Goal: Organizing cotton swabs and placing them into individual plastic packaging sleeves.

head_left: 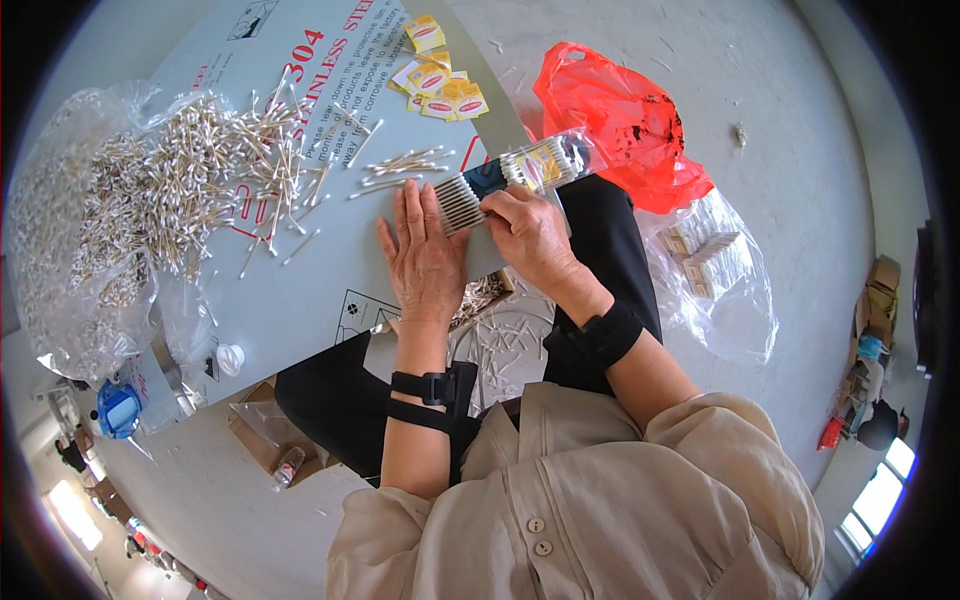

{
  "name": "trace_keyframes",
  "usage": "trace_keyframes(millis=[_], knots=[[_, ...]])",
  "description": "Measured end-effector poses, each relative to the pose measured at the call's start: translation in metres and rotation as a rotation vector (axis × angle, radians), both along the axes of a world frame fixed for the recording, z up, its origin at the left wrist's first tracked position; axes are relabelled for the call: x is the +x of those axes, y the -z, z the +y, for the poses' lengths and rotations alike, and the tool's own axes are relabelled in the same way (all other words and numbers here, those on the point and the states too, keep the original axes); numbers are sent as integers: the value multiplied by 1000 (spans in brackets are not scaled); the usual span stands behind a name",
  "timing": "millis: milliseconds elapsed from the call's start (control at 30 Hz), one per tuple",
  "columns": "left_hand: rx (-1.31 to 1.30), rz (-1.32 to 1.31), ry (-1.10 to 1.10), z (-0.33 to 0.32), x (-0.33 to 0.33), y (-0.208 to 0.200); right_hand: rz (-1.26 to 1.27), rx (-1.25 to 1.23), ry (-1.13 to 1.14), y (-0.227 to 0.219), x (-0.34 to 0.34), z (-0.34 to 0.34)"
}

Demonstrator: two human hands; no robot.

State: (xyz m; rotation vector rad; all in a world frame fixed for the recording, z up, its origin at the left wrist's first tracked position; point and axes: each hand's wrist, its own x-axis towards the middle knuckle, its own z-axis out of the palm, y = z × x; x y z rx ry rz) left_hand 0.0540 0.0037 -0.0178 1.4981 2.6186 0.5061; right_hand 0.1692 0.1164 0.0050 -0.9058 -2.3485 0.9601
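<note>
A flat clear pack of cotton swabs (461, 206) lies slantwise on the table, its swabs lined up in a row. A dark band (486, 178) crosses it, and a yellow-and-white label shows through the clear sleeve at its far right end. My left hand (427, 262) rests flat with fingers stretched out, its edge beside the row's left end. Curled in a pinch, my right hand (535, 232) grips the pack's near edge; its fingertips are partly hidden. Several loose swabs (408, 163) lie just beyond my left fingertips.
A large heap of cotton swabs (190, 165) spills from a clear bag (60, 230) on the left. Yellow-and-white cards (455, 98) lie at the table's far edge. To the right are a red plastic bag (625, 110) and a clear bag of packs (715, 255). Swabs litter the floor.
</note>
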Motion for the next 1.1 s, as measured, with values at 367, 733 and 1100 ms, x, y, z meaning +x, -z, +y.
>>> trace_keyframes(millis=[367,733,1100], knots=[[-46,8,-4,0,6,-4,-28,9,-14,0,0,0],[-55,2,-6,0,6,-5,3,25,-23,2,2,-1],[-41,12,-10,0,6,-3,-14,19,-65,-2,2,-2]])
